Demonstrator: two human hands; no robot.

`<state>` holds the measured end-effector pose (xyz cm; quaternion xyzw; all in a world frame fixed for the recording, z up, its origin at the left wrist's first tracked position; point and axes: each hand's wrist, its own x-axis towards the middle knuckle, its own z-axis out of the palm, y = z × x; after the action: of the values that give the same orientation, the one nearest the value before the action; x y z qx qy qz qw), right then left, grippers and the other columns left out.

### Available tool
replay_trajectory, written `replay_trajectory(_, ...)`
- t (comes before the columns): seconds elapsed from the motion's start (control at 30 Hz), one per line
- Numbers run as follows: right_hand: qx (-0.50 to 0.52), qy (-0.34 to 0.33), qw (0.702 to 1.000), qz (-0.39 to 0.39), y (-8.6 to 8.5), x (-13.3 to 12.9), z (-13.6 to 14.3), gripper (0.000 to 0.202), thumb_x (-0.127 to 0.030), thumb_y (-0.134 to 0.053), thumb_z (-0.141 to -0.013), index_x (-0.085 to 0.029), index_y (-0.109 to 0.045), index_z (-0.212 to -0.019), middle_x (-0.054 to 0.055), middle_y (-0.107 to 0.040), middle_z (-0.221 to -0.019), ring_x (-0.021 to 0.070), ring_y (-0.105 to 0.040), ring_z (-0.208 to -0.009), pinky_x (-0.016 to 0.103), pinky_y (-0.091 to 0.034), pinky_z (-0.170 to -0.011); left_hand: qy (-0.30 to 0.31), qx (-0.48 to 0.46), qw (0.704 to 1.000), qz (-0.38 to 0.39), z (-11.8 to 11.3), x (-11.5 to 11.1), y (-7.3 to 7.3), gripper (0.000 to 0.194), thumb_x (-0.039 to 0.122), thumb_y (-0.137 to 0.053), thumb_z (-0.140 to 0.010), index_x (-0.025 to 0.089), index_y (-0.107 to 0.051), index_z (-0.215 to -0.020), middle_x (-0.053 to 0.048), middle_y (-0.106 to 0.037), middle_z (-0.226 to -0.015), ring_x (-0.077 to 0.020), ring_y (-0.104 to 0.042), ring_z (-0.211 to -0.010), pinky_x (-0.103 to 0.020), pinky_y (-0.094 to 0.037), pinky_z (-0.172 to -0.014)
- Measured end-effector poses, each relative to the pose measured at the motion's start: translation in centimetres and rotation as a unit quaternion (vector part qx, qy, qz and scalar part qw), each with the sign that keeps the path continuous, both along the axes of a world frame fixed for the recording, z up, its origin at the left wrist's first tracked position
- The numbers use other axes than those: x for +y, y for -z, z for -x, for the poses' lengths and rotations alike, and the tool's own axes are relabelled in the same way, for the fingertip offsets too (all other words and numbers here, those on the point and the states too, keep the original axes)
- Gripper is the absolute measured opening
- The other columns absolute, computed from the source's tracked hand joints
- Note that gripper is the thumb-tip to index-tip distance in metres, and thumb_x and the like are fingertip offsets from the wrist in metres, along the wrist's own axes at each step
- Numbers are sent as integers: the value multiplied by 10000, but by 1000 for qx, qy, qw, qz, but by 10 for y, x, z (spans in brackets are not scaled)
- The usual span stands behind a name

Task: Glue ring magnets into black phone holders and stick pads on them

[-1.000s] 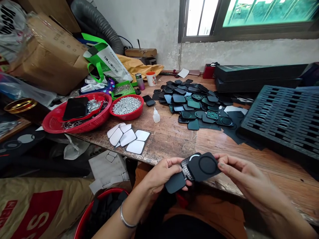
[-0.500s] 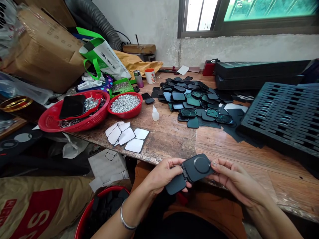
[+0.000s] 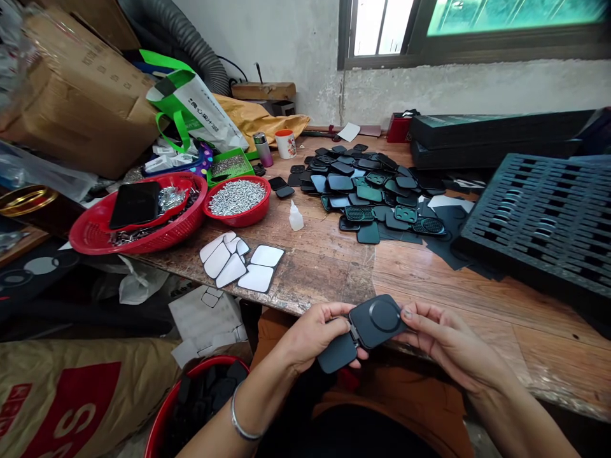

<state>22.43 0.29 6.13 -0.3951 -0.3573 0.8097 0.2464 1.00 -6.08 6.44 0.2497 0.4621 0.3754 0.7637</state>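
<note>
A black folding wireless charger (image 3: 379, 321) with flat hinged panels and a raised ring is held out over the table's front edge. My left hand (image 3: 315, 337) is closed around its hinge area, thumb on top and fingertips showing beneath. The lower-left panel (image 3: 337, 353) juts out below that thumb. At the far right corner, my right hand (image 3: 432, 327) pinches the charger's edge between thumb and fingers. White-backed stickers with black borders (image 3: 261, 256) lie on the table to the left of my hands.
Black panels (image 3: 367, 191) are heaped mid-table, beside a slotted black tray (image 3: 539, 216). A small dropper bottle (image 3: 296, 217) stands nearer. Red baskets (image 3: 238, 219) hold screws and metal parts. Below the edge, a red tub (image 3: 162, 407) contains dark pieces.
Both hands keep the same hold on the charger. The left group of white-backed stickers looks different in shape and arrangement. My view has shifted slightly.
</note>
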Motion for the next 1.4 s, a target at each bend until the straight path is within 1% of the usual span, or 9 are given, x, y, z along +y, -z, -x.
replay_trajectory(0.2, -6, -6, 1000, -12, 1, 1, 0, 193, -327, -726, -754, -149, -674, -812, 51, -670, -868, 198, -648, -864, 391, -507, -909, 2, -1, 1000, -2, -1, 0, 1, 360, 198, -558, -778, 125, -605, -1127, -80, -680, -742, -188, -691, -672, -236, -544, -542)
replay_trajectory(0.47, -7, -6, 1000, -13, 3, 1, -1, 199, -325, -730, -751, -144, -679, -817, 59, -663, -895, 200, -643, -872, 393, -512, -906, 3, 3, 1000, 2, -1, 0, 0, 355, 238, -589, -769, 115, -606, -1101, -83, -683, -732, -191, -690, -664, -240, -541, -549)
replay_trajectory(0.73, -10, -3, 1000, -6, 0, 1, -1, 193, -318, -734, -750, -141, -663, -780, 63, -685, -870, 202, -659, -869, 379, -522, -889, 6, -2, 1000, 0, -1, 1, 1, 349, 225, -580, -778, 123, -605, -1111, -75, -677, -707, -182, -687, -644, -242, -548, -546)
replay_trajectory(0.9, -16, -11, 1000, 3, -2, 3, 0, 202, -329, -743, -737, -143, -665, -759, 78, -707, -885, 200, -669, -853, 362, -532, -869, 11, -6, 1000, -5, 0, 2, 1, 317, 228, -588, -773, 120, -615, -1070, -83, -682, -711, -187, -689, -638, -248, -552, -543)
replay_trajectory(1.1, -16, -24, 1000, 12, -2, 8, 0, 204, -326, -764, -710, -141, -685, -746, 77, -712, -856, 198, -678, -811, 366, -536, -861, 14, -4, 1000, -3, -1, 2, 1, 361, 214, -572, -781, 115, -604, -1127, -80, -675, -704, -181, -688, -635, -246, -554, -551)
replay_trajectory(1.23, -21, -33, 999, 5, -3, 12, -1, 184, -296, -753, -725, -142, -654, -703, 65, -699, -820, 189, -679, -804, 352, -549, -838, 10, 3, 1000, -2, -1, 2, 0, 345, 202, -553, -799, 115, -600, -1129, -75, -664, -693, -178, -687, -640, -244, -558, -556)
replay_trajectory(1.4, -16, -28, 999, -5, -3, 14, -1, 221, -310, -766, -708, -141, -624, -687, 65, -684, -816, 203, -673, -823, 378, -549, -843, 10, 1, 1000, -12, 0, 3, -1, 318, 176, -538, -809, 117, -599, -1116, -76, -664, -702, -180, -690, -651, -242, -560, -557)
